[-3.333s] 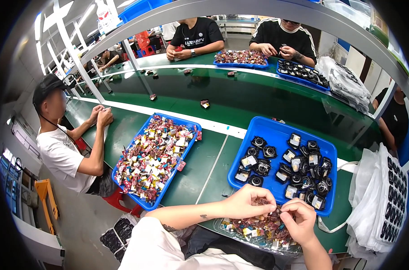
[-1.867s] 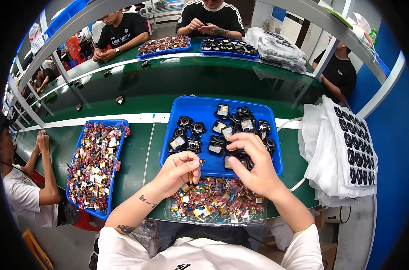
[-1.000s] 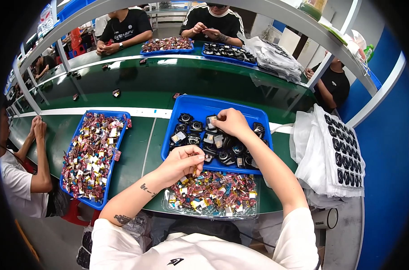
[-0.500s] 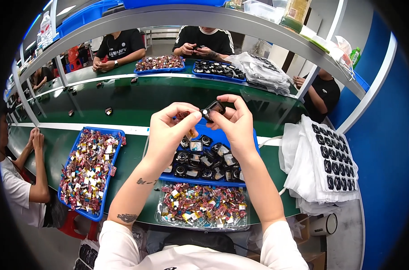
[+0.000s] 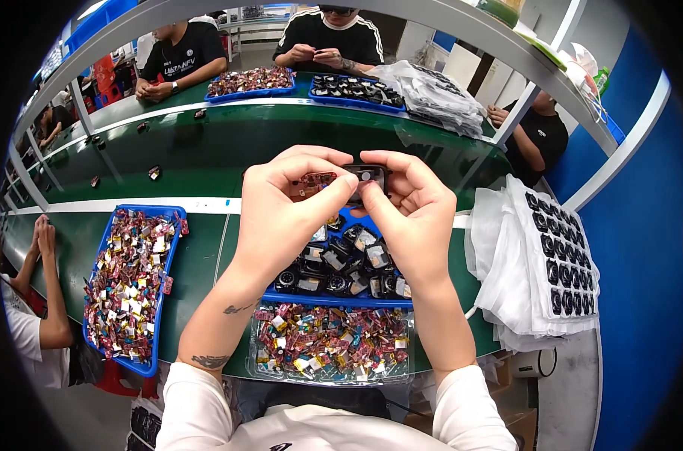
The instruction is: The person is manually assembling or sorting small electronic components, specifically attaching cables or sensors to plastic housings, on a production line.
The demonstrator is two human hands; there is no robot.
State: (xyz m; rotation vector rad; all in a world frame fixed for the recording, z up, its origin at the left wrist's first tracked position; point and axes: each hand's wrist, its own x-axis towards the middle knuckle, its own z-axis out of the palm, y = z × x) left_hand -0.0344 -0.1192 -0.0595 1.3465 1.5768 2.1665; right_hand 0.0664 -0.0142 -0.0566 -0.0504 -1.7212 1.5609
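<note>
In front of my chest, both hands are raised and close together. My left hand (image 5: 277,207) pinches a small red circuit board (image 5: 314,183), partly covered by its fingers. Between the fingers and thumb of my right hand (image 5: 417,214) is a small black casing (image 5: 367,174), like a watch case, its hollow side toward me. Both thumb tips meet at the casing. Below my hands, a blue tray (image 5: 341,302) holds many black casings. Nearer to me lies a clear plastic tray (image 5: 330,380), heaped with red circuit boards carrying white and yellow pieces.
At the left stands another blue tray (image 5: 162,316) full of circuit boards. Stacked white sheets (image 5: 499,263) with rows of black casings lie at the right. Co-workers sit across the green table (image 5: 281,146) and at both sides. A grey metal frame (image 5: 229,21) spans overhead.
My hands have come closer together, and the casing has turned so its hollow side shows. The view has shifted slightly. Across the table, a co-worker's hands have changed pose.
</note>
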